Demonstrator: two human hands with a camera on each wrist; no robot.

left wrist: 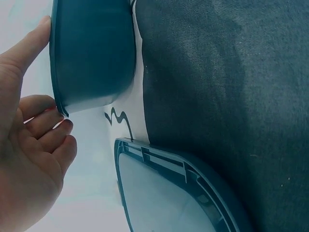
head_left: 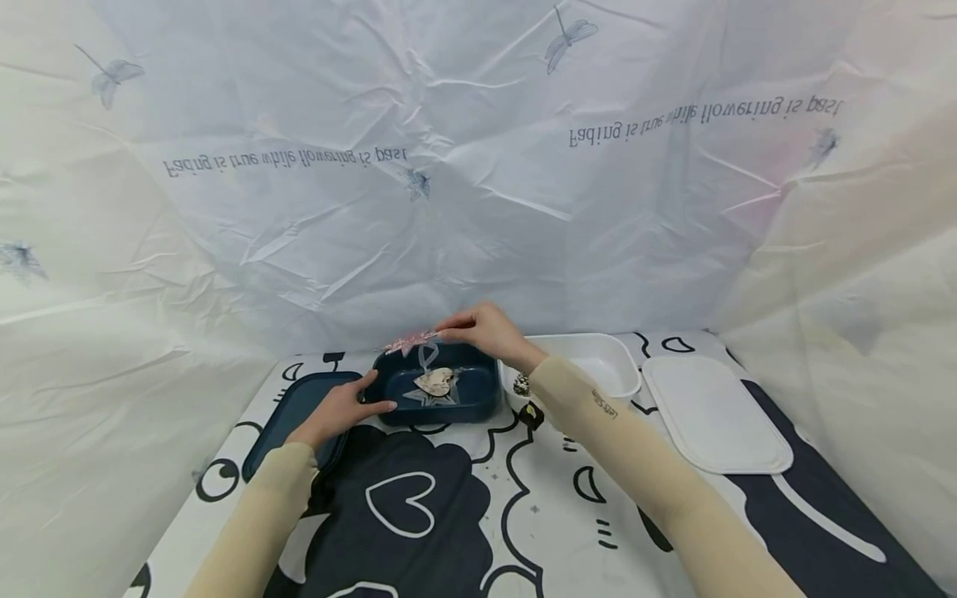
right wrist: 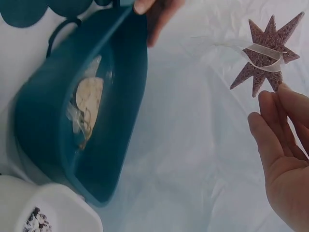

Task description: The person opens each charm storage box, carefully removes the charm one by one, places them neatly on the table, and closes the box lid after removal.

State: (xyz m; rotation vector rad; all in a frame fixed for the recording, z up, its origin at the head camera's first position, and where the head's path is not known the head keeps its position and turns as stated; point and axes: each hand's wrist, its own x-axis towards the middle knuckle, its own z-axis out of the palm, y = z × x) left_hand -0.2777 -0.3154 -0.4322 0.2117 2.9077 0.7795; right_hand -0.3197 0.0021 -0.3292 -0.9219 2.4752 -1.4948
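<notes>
My right hand [head_left: 488, 332] pinches a glittery pink star ornament [right wrist: 265, 53] by one point, above the dark blue container [head_left: 478, 404]. A sheer white ribbon [right wrist: 263, 50] trails from the star. Inside the container lie a pale heart-shaped ornament [head_left: 435, 381] and a silvery star [head_left: 424, 399], which the heart partly covers. At the container's left end my left hand [head_left: 340, 411] holds the rim, thumb on the near side and fingers at the far corner. The left wrist view shows those fingers [left wrist: 53, 128] curled by the rim.
A dark blue lid [head_left: 287, 415] lies left of the container, under my left forearm. On the right stand a white container [head_left: 616, 361], with speckled ornaments [head_left: 521, 384] near its left end, and a white lid [head_left: 718, 415]. A dark ornament [head_left: 532, 415] is at its front. Pale sheeting hangs behind.
</notes>
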